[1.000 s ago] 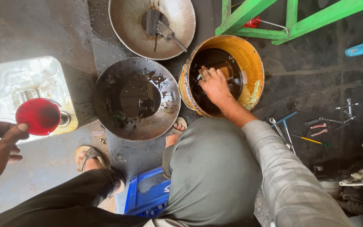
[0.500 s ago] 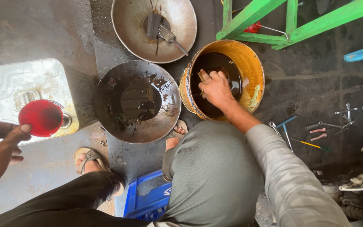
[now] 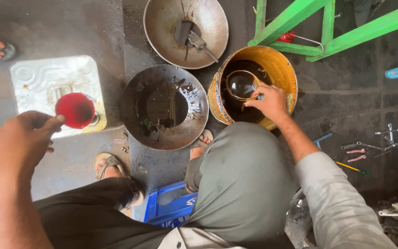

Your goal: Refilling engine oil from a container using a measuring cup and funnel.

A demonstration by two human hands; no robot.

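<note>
The yellow bucket (image 3: pixel 279 69) of dark oil sat under the right hand (image 3: pixel 268 102), whose grip was closed on the rim of a small round container (image 3: pixel 241 85) lifted from the liquid, full and level. Left of that hand lay the oily dark pan (image 3: pixel 164 107); beyond it, the square metal can (image 3: pixel 54 87). The left hand (image 3: pixel 24 140) pinched the edge of a red funnel (image 3: pixel 75 109) seated in the can's mouth. Judging by this, the funnel should be steadied upright and the container kept level to avoid drips.
</note>
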